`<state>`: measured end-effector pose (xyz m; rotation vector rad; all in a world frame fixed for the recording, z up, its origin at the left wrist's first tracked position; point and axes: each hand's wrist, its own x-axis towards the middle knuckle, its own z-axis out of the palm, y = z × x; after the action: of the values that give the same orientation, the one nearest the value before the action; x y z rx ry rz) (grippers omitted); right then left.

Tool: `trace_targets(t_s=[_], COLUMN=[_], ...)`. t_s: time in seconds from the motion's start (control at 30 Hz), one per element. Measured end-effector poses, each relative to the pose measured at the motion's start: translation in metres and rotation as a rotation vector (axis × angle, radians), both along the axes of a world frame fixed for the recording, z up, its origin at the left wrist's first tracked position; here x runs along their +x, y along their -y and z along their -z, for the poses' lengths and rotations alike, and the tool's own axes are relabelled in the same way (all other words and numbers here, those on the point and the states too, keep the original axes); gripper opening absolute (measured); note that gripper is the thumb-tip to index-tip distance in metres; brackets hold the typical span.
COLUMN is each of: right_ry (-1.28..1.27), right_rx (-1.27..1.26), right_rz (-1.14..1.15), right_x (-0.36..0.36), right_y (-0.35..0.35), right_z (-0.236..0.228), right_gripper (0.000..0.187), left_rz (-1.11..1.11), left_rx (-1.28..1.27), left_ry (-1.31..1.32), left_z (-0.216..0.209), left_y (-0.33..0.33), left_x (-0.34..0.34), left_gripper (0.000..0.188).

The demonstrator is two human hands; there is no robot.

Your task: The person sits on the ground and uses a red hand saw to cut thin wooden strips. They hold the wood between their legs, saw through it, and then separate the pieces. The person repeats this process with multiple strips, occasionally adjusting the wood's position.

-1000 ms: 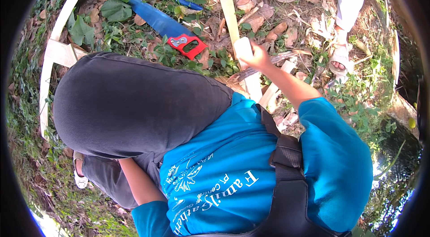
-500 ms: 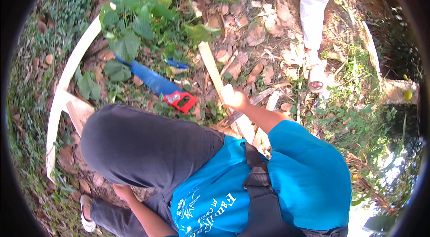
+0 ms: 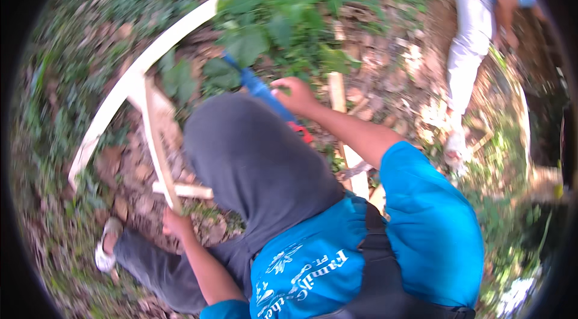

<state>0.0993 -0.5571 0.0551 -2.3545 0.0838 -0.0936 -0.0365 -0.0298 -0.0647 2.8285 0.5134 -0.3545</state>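
Fingers of the left hand point(image 3: 179, 224) are bent at the near end of a narrow pale strip point(image 3: 155, 138); they appear to meet its tip, but blur hides whether they grip it. The strip runs away from those fingers to a long pale board point(image 3: 158, 48), which looks curved at the lens edge. Beside the strip, beyond the left fingers, a wider flat piece point(image 3: 164, 105) also reaches toward the board, and just above those fingers a short pale bar point(image 3: 197, 191) lies crosswise.

Fingers of the right hand point(image 3: 296, 97) are loosely curled, with a gap between thumb and forefinger and nothing visible in it. The blue-bladed saw point(image 3: 260, 89) lies just to their left and passes below them, its red handle partly behind the grey knee point(image 3: 253, 150); I cannot tell whether they touch it.

As for how far the work has come, strip and board meet beyond the left fingers, apparently joined, though no fastening shows. The saw lies on the ground, out of any clear grip, and no cut is visible. A loose strip point(image 3: 337, 93) right of the right fingers lies separate from the board, so that piece seems unattached
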Motion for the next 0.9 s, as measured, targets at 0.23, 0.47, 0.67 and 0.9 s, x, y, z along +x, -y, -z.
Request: trace_targets(t_s=[0.23, 0.47, 0.67, 0.9], right_ry=[-0.209, 0.039, -0.065, -0.172], right_rx=[0.087, -0.38, -0.654, -0.698], right_rz=[-0.432, -0.515, -0.477, -0.379], right_x=[0.119, 0.275, 0.331, 0.352], right_y=[-0.123, -0.21, -0.261, -0.327], right_z=[0.035, 0.047, 0.103, 0.144], right_gripper=[0.04, 0.059, 0.093, 0.117], left_rz=[-0.151, -0.207, -0.246, -0.248], left_rx=[-0.04, -0.087, -0.129, -0.078], left_ry=[0.18, 0.197, 0.22, 0.271], left_z=[-0.048, -0.059, -0.082, -0.081], left_y=[0.023, 0.037, 0.03, 0.017], left_x=[0.002, -0.008, -0.003, 0.006], left_gripper=[0.046, 0.057, 0.034, 0.032])
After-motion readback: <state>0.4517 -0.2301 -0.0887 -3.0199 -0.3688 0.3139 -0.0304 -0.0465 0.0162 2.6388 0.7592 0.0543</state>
